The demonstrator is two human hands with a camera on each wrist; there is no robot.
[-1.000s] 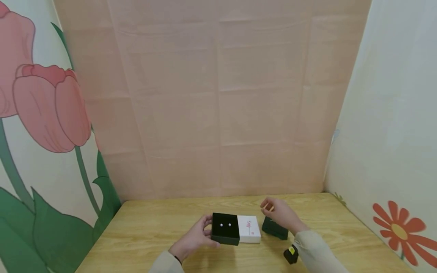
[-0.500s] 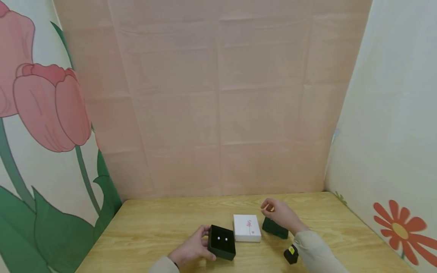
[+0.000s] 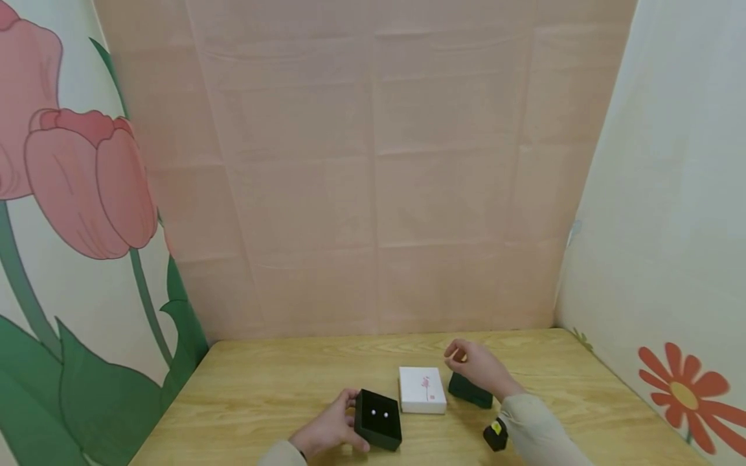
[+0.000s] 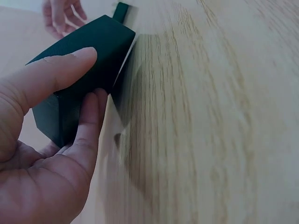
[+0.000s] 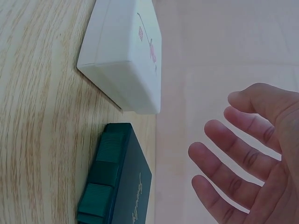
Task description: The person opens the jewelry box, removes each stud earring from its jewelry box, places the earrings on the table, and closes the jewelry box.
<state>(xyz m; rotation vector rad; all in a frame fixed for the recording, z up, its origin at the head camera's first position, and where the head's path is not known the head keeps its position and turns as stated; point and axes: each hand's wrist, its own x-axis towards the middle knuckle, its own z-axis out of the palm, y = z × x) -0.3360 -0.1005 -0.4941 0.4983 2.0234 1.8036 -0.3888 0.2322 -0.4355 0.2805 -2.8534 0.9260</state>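
Note:
My left hand (image 3: 337,424) grips a dark green jewellery box (image 3: 377,438) by its left side, thumb and fingers on either side in the left wrist view. It has no cover on, and two small pearl-like earrings (image 3: 379,413) show on its black lining. The box sits tilted, with a gap between it and the wood in the left wrist view. My right hand (image 3: 479,367) hovers with loosely curled fingers over a dark green box or lid (image 5: 135,186) with gold lettering. Nothing is in that hand; it stands clear of both boxes in the right wrist view.
A white box (image 3: 422,391) with a pink floral print lies between the two green pieces. A small black block (image 3: 496,435) with a yellow mark shows by the right sleeve. The wooden table (image 3: 274,369) ends at a pink backdrop (image 3: 373,194).
My left hand has brought the green jewellery box down and slightly left, away from the white box it overlapped, and turned it a little. The right hand has stayed in place.

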